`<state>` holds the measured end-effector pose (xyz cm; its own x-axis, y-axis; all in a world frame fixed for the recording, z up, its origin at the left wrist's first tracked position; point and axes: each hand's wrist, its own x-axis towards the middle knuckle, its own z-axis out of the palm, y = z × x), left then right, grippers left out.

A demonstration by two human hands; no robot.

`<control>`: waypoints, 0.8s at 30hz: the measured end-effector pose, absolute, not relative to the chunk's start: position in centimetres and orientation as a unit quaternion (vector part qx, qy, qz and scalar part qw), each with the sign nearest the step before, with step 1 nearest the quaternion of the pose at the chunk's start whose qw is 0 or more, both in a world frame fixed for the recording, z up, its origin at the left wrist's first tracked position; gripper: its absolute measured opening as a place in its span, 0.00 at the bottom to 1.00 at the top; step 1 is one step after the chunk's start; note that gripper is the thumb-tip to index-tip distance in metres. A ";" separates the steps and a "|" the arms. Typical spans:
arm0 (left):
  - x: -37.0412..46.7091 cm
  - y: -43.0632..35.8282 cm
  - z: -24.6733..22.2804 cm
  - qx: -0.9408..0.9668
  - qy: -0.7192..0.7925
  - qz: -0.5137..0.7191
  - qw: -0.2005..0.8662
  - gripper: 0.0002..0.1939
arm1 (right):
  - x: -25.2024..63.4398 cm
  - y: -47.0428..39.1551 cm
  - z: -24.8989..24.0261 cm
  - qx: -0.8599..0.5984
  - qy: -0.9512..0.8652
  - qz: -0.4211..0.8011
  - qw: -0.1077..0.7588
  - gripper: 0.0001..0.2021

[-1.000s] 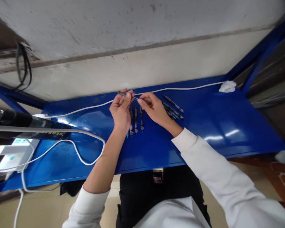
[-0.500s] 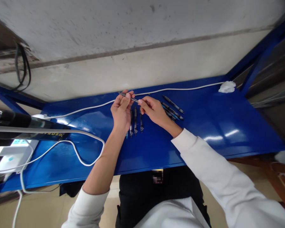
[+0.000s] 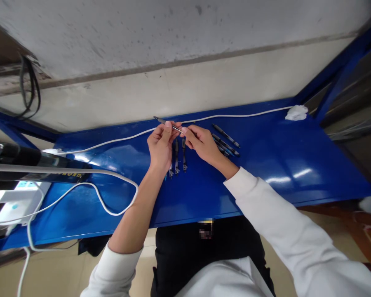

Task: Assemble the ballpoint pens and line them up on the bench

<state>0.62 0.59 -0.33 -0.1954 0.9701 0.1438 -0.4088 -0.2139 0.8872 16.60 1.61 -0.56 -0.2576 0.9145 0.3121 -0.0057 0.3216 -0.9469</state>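
Observation:
Above the far part of the blue tabletop, my left hand (image 3: 160, 148) holds a dark pen (image 3: 160, 120) between thumb and fingers. The pen's dark end points up and left, and its other end is slim and pale. My right hand (image 3: 203, 143) pinches that slim end; whether it is the barrel or a separate refill I cannot tell. Below the hands, several dark pens (image 3: 177, 159) lie side by side, pointing toward me, partly hidden by my left hand. To the right of my right hand is another group of pens (image 3: 225, 144), some with blue parts.
A white cable (image 3: 235, 116) runs along the back of the blue table (image 3: 266, 165) to a crumpled white wad (image 3: 297, 112). At left are a black cylindrical object (image 3: 40, 163), a white power strip (image 3: 21, 202) and a looping white cord (image 3: 95, 194). A wall stands behind.
Both hands have shifted slightly right with the pen between them. More of its dark end shows past my left fingers. The pens on the table stay where they were.

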 end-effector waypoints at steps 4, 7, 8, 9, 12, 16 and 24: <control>0.6 0.6 -0.3 0.376 0.379 0.672 0.513 0.16 | 16.3 1.7 -0.8 -0.334 -0.585 0.555 0.488 0.27; 0.7 0.5 -0.1 0.374 0.369 0.674 0.519 0.16 | 16.2 2.0 -0.8 -0.300 -0.521 0.648 0.469 0.28; 0.7 0.5 0.0 0.374 0.366 0.676 0.519 0.15 | 16.3 2.1 -0.7 -0.286 -0.499 0.675 0.461 0.27; 0.8 0.4 0.0 0.375 0.364 0.677 0.517 0.15 | 16.3 2.2 -0.6 -0.274 -0.480 0.698 0.455 0.27; 0.9 0.4 0.1 0.385 0.359 0.680 0.511 0.15 | 16.6 2.4 -0.2 -0.249 -0.435 0.745 0.442 0.25; 0.8 0.5 0.0 0.404 0.355 0.679 0.500 0.17 | 17.1 2.5 0.2 -0.235 -0.399 0.784 0.414 0.21; 1.1 0.4 0.0 0.444 0.363 0.676 0.463 0.17 | 16.9 2.5 0.4 -0.239 -0.348 0.813 0.402 0.20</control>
